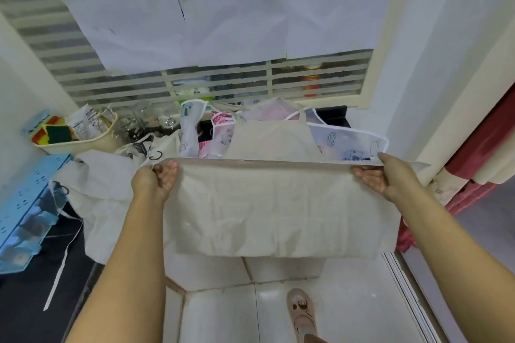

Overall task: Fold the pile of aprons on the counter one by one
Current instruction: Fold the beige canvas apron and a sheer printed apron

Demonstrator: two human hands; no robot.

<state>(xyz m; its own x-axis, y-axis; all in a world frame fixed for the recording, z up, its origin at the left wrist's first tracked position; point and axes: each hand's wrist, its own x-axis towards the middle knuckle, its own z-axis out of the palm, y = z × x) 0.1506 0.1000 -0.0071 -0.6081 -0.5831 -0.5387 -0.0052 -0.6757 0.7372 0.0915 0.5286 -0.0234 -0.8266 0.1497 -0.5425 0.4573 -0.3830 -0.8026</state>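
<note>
I hold a beige apron stretched out flat in front of me, folded over along its top edge. My left hand grips its upper left corner and my right hand grips its upper right corner. Its lower part hangs down over the counter's front. Behind it lies the pile of aprons on the dark counter: a white printed one, a pink checked one and a beige bib part. Another beige apron lies crumpled to the left, its white strap dangling over the edge.
A cream basket with sponges and packets stands at the back left, glass jars beside it. A blue plastic rack sits at the far left. A louvred window covered with paper sheets is behind. A red curtain hangs right; white floor tiles below.
</note>
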